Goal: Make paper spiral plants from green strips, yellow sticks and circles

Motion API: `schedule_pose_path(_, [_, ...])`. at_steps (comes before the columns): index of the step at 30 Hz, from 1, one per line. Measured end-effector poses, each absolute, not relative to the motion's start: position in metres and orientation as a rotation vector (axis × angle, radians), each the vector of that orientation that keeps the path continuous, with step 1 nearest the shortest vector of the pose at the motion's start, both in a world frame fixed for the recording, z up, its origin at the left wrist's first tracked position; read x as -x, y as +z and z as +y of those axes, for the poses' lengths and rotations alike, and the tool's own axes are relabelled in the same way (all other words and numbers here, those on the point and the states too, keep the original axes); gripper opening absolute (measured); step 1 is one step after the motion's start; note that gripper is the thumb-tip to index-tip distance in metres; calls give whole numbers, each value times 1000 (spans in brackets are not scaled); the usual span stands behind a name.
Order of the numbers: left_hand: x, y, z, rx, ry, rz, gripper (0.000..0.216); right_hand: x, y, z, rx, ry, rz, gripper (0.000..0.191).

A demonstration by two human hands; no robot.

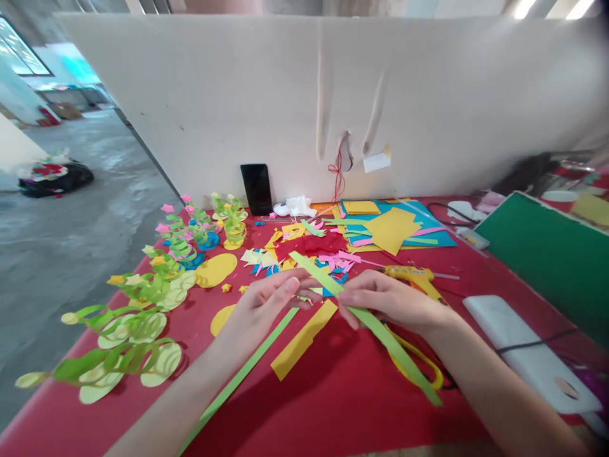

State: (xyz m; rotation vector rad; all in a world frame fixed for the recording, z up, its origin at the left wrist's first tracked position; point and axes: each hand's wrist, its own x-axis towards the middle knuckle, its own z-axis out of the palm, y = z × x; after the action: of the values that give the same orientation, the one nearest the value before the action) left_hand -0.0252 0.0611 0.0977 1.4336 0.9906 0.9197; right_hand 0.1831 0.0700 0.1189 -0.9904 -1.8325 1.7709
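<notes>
My right hand (387, 304) pinches a long green paper strip (375, 327) near its middle; the strip runs from upper left to lower right above the red table (342, 393). My left hand (264, 304) is curled with fingertips pinched together close to the strip's upper part; what it grips is hard to make out. A second green strip (247, 368) and a yellow strip (304, 339) lie on the table under my hands. Yellow-handled scissors (421, 365) lie beneath my right wrist.
Green paper spiral plants (128, 336) stand along the left edge. Coloured paper scraps (314, 247) and yellow and blue sheets (394, 228) fill the middle back. A yellow glue gun (412, 276), a white box (528, 349) and a green board (547, 260) sit right. A white partition (285, 95) stands behind.
</notes>
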Motion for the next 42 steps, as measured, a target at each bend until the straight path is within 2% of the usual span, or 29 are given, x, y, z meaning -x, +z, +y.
schedule_pose_path(5, [23,110,65,-1602,1001,1302,16,-171,107,69,955,1828,-1948,35])
schedule_pose_path(8, [22,110,62,-1636,1014,1273,7,-164,101,63,995,1766,-1933,30])
schedule_pose_path(12, [19,107,59,-1737,931,1116,11,-159,103,55,1090,1494,-1927,30])
schedule_pose_path(17, [23,112,58,-1772,913,1033,26,-163,111,49,1183,1190,-2118,32])
schedule_pose_path(20, [26,118,58,-1805,916,1013,23,-167,113,46,1177,1113,-2204,30])
schedule_pose_path(37, [26,115,54,-2065,940,1128,14,-169,112,44,1184,987,-2304,31])
schedule_pose_path(42, [27,113,50,-2177,999,1087,15,-168,116,45,1189,1140,-2207,23])
